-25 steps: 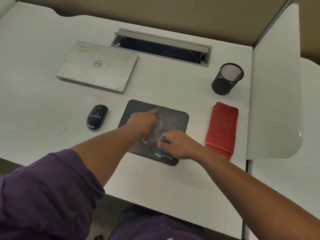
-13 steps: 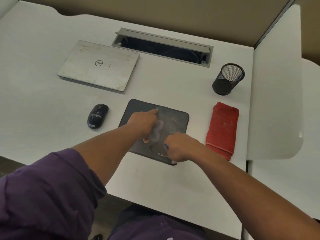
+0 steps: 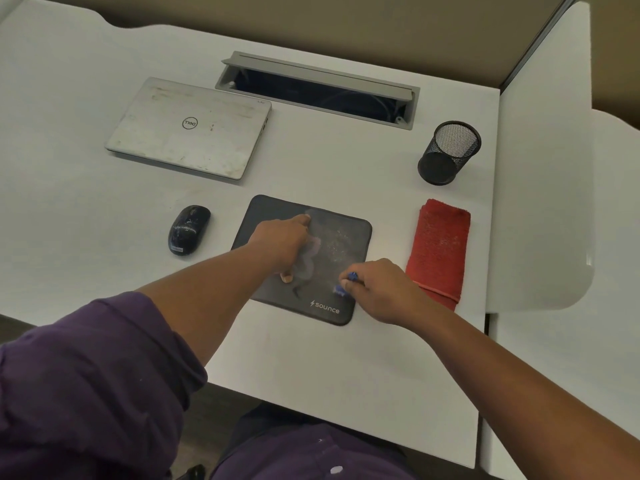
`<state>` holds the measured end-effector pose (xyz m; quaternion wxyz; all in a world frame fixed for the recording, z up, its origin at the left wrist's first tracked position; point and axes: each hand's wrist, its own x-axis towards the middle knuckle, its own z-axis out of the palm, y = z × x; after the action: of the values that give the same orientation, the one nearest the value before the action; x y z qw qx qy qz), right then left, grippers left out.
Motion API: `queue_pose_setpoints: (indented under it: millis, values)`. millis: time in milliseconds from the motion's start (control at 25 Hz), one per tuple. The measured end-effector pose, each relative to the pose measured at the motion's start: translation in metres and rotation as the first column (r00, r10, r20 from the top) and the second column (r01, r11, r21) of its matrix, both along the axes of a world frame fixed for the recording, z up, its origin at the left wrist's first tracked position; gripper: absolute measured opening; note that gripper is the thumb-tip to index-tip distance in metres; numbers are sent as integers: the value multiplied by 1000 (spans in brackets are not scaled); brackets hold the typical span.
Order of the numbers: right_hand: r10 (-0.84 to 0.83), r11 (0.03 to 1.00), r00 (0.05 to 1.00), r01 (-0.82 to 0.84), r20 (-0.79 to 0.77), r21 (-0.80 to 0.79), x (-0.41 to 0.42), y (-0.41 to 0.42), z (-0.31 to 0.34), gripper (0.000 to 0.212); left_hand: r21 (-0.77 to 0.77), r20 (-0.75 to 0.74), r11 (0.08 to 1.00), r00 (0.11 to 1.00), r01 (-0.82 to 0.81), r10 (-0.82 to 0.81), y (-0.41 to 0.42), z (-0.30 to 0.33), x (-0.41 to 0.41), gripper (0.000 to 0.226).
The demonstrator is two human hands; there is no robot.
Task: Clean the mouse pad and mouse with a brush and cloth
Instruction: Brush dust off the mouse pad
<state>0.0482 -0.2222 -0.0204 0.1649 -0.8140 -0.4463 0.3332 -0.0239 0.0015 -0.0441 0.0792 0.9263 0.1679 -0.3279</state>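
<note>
Looking down, you have the white desk (image 3: 104,209) filling most of the view, with a white divider panel (image 3: 543,168) on its right and a tan wall behind. At the back lies a closed silver laptop (image 3: 190,129), smudged on its lid and marked "DELL", beside an open grey cable tray (image 3: 318,91).

Your dark mouse pad (image 3: 304,258) sits near the front middle of the desk, dusted with pale streaks and specks across its centre, and reads "sounce" at the near right corner. Your left hand (image 3: 280,242) presses flat on the pad, fingers loosely curled and holding nothing that shows. Your right hand (image 3: 377,289) is closed around a blue brush (image 3: 346,284) at the pad's near right edge; only bits of blue show.

Right of the pad, a folded red cloth (image 3: 440,251) lies flat, with a black mesh pen cup (image 3: 448,152) behind it. The black mouse (image 3: 188,229), speckled with dust, rests left of the pad, apart from it.
</note>
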Motion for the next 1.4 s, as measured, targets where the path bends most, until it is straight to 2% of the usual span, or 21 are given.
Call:
queue_pose_setpoints:
  millis: [80, 160, 200, 280, 360, 440, 520, 600, 680, 760, 800, 920, 1000, 1120, 1160, 1280, 1400]
  values:
    - [102, 991, 995, -101, 6, -87, -4, -6, -3, 16, -7, 10, 1000, 1000, -13, 13, -1, -1, 0, 69]
    - [114, 984, 985, -129, -127, -120, -8, -13, -5, 15, -36, 11, 999, 999, -41, 41, -1, -2, 1, 68]
    - [35, 997, 983, -48, -179, -68, -8, -15, -4, 15, -34, 9, 999, 999, -37, 37, -1, -1, 1, 67]
    - [-124, 987, 981, 137, -151, 80, -5, -17, -6, 16, 3, 3, 1000, 1000, 13, -13, -1, -1, 0, 59]
    - [-59, 998, 996, 61, -71, 29, -6, -17, -6, 16, 54, 2, 996, 998, 65, -65, -3, 0, -1, 49]
    - [68, 991, 985, -84, -157, -102, -11, -20, -9, 15, 88, -3, 994, 998, 68, -68, -4, -2, -1, 53]
    - [8, 999, 979, -19, -206, -51, -13, -22, -6, 15, 97, -9, 993, 998, 69, -69, -4, -3, 0, 57]
    - [-86, 994, 989, 94, -123, 64, -11, -21, -7, 16, 82, 2, 994, 998, 67, -68, -3, -3, 1, 53]
    - [-24, 999, 998, 22, -62, -27, -9, -19, -6, 16, 83, 3, 994, 997, 76, -77, -3, -3, 0, 55]
    - [57, 992, 989, -72, -134, -108, -10, -21, -7, 15, 96, 1, 992, 997, 82, -83, -3, -4, 1, 57]
    - [40, 997, 988, -50, -149, -63, -12, -22, -6, 15, 101, 2, 991, 996, 84, -85, -3, -5, 1, 57]
    - [-132, 969, 979, 161, -157, 189, -16, -16, -5, 16, 115, 8, 990, 996, 85, -87, -2, -7, 0, 58]
    - [-169, 969, 967, 198, -190, 149, -21, -8, -6, 17, 115, -1, 989, 996, 91, -91, -2, -8, 0, 63]
    - [-38, 997, 996, 33, -83, -63, -21, -4, -11, 19, 112, -16, 985, 992, 128, -127, -1, -8, 1, 66]
    - [-10, 998, 998, 6, -69, -67, -20, -4, -10, 20, 111, -17, 984, 990, 138, -137, 0, -8, 1, 66]
    - [-26, 996, 986, 39, -167, 80, -23, -2, -6, 18, 112, -14, 983, 989, 146, -146, 0, -7, 0, 69]
    - [49, 999, 996, -49, -80, 6, -26, 3, -8, 22, 110, -14, 984, 991, 137, -136, -1, -7, 1, 74]
